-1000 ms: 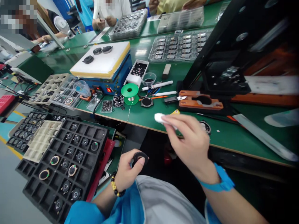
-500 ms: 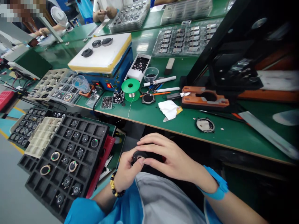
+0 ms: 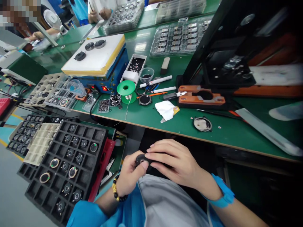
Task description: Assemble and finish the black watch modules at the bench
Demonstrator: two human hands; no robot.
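Above my lap, in front of the bench edge, I hold a round black watch case (image 3: 140,159). My left hand (image 3: 129,173) grips its left side, thumb lying across the face that shows. From the other side, the fingers and thumb of my right hand (image 3: 178,160) close on its right edge and cover part of it. The underside of the case is hidden. To the left lies a black compartment tray (image 3: 87,164) with several similar watch cases, a few of them with gold-coloured rims.
On the green bench (image 3: 132,116) stand a blue heating plate (image 3: 111,69) with a white top, a green solder spool (image 3: 126,88), an orange fixture (image 3: 201,97) and a white cloth (image 3: 165,110). An open watch case (image 3: 202,124) lies near the edge. A black press (image 3: 213,47) rises at right.
My right hand has shifted slightly right and its fingers have drawn back, so more of the watch case shows. The camera view has turned a little, sliding the bench leftward.
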